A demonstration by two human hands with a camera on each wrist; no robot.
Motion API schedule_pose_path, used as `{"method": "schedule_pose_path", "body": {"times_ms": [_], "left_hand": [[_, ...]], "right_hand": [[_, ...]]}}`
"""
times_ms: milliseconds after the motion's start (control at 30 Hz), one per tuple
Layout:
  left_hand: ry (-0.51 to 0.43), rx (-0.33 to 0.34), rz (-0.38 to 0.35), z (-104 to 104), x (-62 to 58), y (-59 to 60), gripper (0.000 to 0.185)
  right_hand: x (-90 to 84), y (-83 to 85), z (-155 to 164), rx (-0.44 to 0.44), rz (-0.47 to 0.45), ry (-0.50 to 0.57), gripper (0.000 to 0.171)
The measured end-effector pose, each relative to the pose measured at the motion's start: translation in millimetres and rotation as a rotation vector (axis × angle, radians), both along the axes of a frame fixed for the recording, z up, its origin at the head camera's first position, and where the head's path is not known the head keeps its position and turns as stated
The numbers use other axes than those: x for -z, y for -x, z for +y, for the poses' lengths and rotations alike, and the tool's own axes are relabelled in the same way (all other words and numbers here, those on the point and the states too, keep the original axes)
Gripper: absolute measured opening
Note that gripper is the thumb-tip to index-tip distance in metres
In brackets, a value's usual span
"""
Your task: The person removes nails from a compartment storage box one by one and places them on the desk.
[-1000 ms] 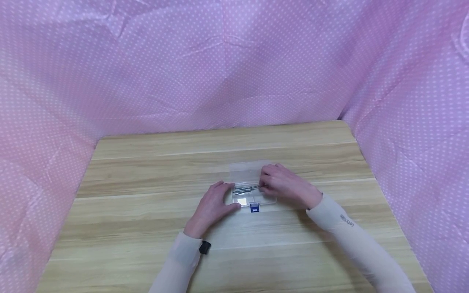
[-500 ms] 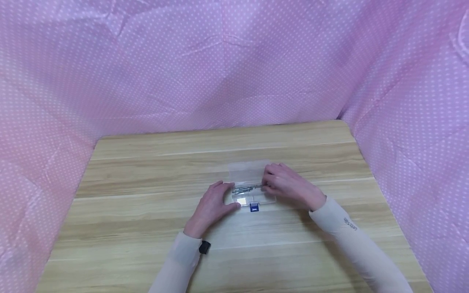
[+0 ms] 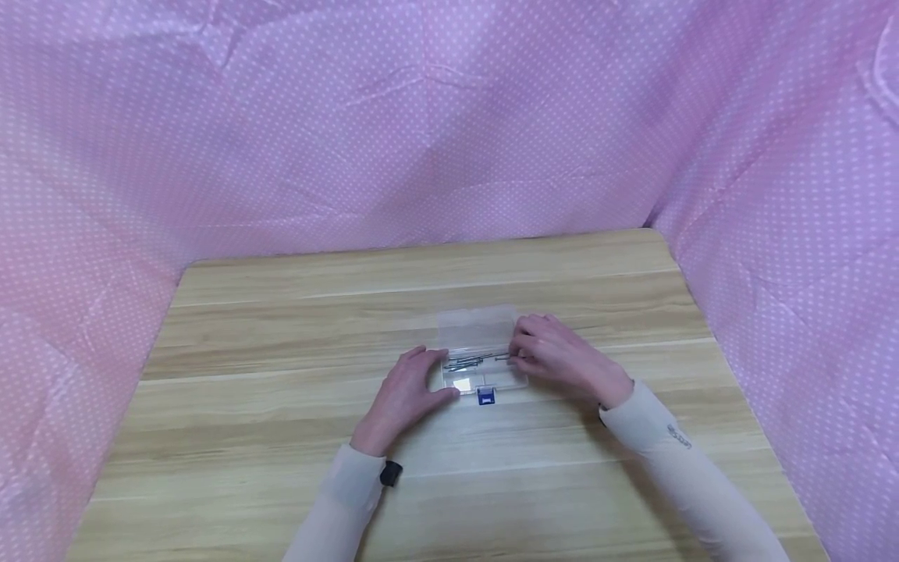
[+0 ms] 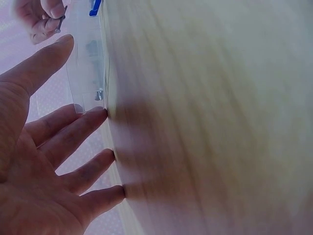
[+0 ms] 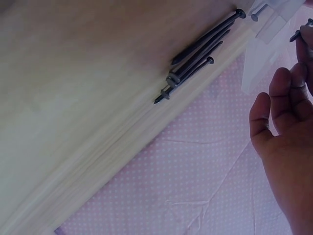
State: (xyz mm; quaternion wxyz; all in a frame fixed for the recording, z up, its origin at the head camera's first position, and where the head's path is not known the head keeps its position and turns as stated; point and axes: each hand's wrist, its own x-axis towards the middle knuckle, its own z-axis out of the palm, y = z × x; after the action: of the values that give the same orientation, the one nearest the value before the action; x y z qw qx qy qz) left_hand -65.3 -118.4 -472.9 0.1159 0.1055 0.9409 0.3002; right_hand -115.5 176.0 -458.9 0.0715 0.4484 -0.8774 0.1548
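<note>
Around you hangs a pink cloth with white dots (image 3: 449,117), closing in the back and both sides of a wooden tabletop (image 3: 281,328) with a pale plank grain. Near the middle of that tabletop lies a small clear plastic box (image 3: 481,361), its lid (image 3: 476,326) folded back flat on the far side and a blue latch (image 3: 486,397) on the near edge. Your two hands flank it, both arms in light sleeves, with a small black device (image 3: 392,473) at your left wrist. Your left hand (image 3: 407,394) rests on the tabletop with fingers straight and spread, thumb and fingertips touching the box's left end; it holds nothing. Your right hand (image 3: 558,355) sits at the box's right end with fingers curled, pinching a single dark nail (image 5: 301,30) between thumb and fingertips, as the right wrist view shows. Inside the box lies a small bundle of dark nails (image 3: 467,362), side by side and running lengthwise, between your two hands and just left of your right fingertips.
</note>
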Motion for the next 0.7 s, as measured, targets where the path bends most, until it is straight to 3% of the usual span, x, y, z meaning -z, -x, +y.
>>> {"method": "schedule_pose_path", "body": {"times_ms": [333, 700], "left_hand": [[-0.005, 0.002, 0.004, -0.6, 0.7, 0.1, 0.069], [-0.009, 0.008, 0.009, -1.0, 0.8, 0.3, 0.070]], "right_hand": [[2.5, -2.4, 8.9, 0.004, 0.020, 0.031, 0.008], [3.1, -7.8, 18.3, 0.051, -0.027, 0.014, 0.006]]}}
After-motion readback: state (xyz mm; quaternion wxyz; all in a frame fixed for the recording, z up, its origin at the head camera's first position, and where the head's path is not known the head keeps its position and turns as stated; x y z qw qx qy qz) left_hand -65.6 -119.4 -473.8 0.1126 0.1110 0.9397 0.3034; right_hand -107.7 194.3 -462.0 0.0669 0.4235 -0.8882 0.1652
